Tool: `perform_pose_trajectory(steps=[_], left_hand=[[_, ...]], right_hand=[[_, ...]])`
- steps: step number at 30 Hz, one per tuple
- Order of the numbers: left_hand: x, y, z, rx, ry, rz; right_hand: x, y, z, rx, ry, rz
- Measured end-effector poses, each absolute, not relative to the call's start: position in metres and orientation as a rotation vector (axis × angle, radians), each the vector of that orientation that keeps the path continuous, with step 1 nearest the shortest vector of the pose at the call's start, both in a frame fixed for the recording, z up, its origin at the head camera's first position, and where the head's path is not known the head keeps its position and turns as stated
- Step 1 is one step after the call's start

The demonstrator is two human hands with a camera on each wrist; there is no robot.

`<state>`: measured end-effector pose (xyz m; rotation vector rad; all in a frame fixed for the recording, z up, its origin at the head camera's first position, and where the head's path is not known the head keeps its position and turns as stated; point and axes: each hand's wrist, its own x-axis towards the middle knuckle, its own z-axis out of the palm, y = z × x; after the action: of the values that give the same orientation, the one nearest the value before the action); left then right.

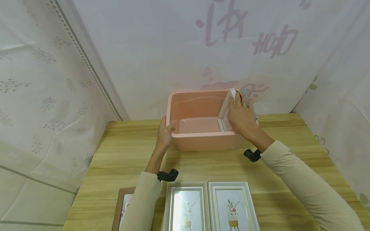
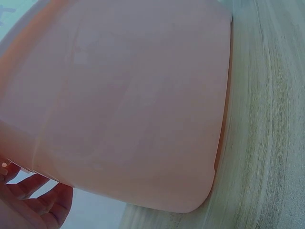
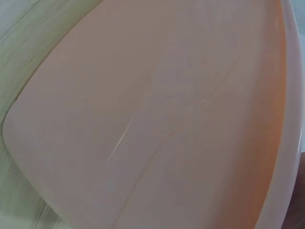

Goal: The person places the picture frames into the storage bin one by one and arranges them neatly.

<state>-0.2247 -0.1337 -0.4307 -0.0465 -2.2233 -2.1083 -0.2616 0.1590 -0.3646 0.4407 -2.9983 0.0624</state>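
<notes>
A pink plastic basin (image 1: 205, 141) stands on the wooden table against the back wall. My left hand (image 1: 164, 134) grips its left rim, thumb inside. In the left wrist view, fingers (image 2: 57, 205) show below the basin's outer wall (image 2: 143, 105). At the basin's right end a white picture frame (image 1: 224, 110) stands upright inside. My right hand (image 1: 242, 117) holds it near the top edge, covering much of it. Beside the fingers shows part of a light blue thing (image 1: 245, 93), mostly hidden. The right wrist view is filled by the basin's wall (image 3: 157, 109).
At the table's front lie a champagne-coloured picture frame (image 1: 170, 208) and a white picture frame (image 1: 213, 205) with plant pictures, side by side. A brown picture frame (image 1: 118, 208) lies partly under my left sleeve. Patterned cloth walls (image 1: 138, 57) enclose the wooden table (image 1: 121, 154).
</notes>
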Motion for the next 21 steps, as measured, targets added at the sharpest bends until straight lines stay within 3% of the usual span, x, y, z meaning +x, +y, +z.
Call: perform_pose_trajectory(steps=[13,21], left_hand=[[-0.218,-0.135,-0.413,-0.031,-2.252,-2.155],[-0.223,-0.135,-0.427,-0.064,-2.218,-2.151]], right_hand=[[-0.262,0.166,-0.362,0.387,-3.075,0.061],[-0.262,0.171,-0.361,0.414,-3.069,0.080]])
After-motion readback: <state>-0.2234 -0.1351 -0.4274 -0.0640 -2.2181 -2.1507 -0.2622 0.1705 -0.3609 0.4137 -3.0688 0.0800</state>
